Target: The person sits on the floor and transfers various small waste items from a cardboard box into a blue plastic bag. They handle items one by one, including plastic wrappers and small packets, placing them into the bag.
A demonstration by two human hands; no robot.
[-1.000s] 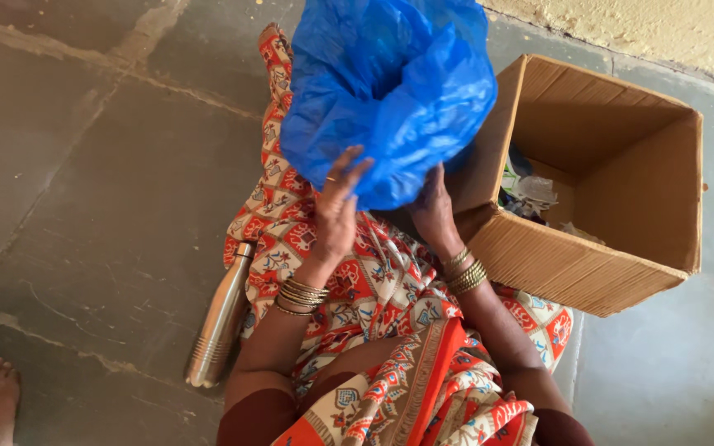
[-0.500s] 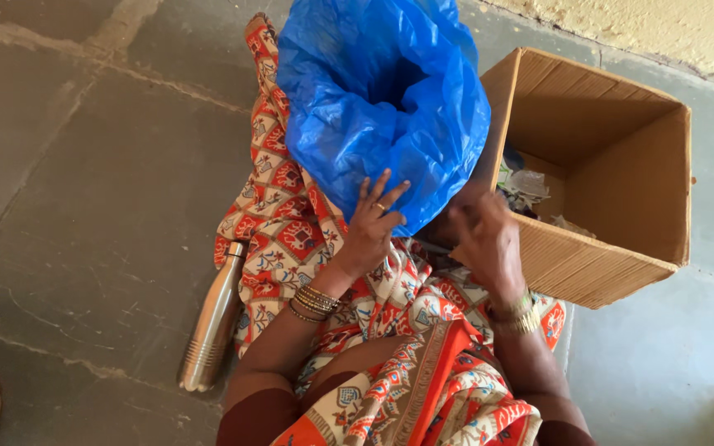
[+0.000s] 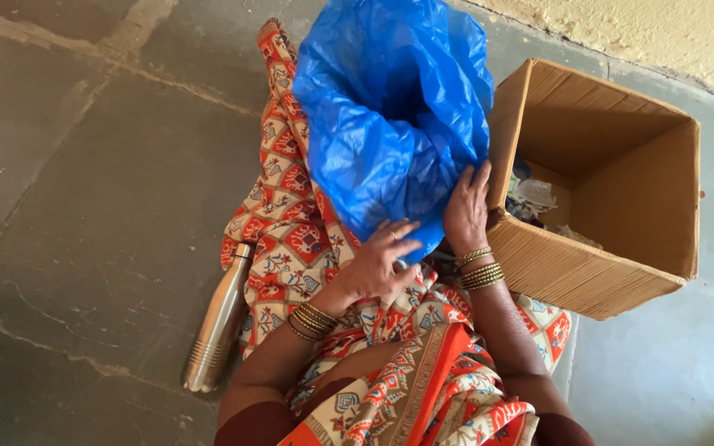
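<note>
A person sits on a grey stone floor (image 3: 84,206) in an orange patterned garment, a large blue plastic bag (image 3: 390,116) resting on the lap and billowing away from the body; the left hand (image 3: 378,266) lies spread against the bag's near bottom edge, fingers loose and pressing the film rather than clenched; the right hand (image 3: 466,211) lies flat on the bag's right side, its grip not closed on anything visible; the bag looks thin, soft, crinkly and light, likely slippery, so gathered folds near the bottom edge seem the surest hold; just right of the right hand stands an open cardboard box (image 3: 613,264) with scraps inside; left of the left forearm a steel bottle (image 3: 218,322) lies on the floor.
</note>
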